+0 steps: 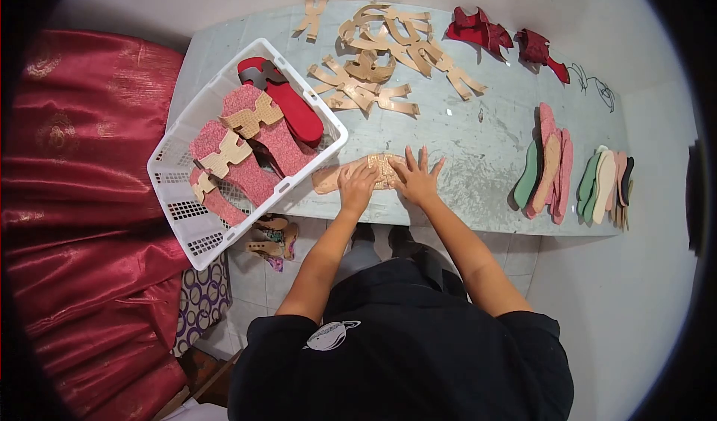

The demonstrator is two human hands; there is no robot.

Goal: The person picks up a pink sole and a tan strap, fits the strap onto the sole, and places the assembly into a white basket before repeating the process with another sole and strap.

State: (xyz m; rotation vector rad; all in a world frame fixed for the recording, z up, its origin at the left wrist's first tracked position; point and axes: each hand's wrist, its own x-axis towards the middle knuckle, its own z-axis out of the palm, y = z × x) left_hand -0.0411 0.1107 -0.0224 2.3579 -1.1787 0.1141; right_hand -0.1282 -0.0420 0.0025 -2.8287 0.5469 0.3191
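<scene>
A tan sandal (326,181) with a gold, textured upper (385,170) lies crosswise near the table's front edge. Curled over its middle, the fingers of my left hand (358,187) grip the sole and press beside the upper. My right hand (418,182) has its fingers spread, with the thumb side touching the upper's right end and the other fingers over the tabletop. Part of the sandal is hidden under both hands.
A white plastic basket (309,169) with pink and red sandals stands at the left. Tan cut straps (373,55) are heaped at the back, near dark red uppers (478,33). Pink soles (565,175) and green soles (588,186) lie at the right.
</scene>
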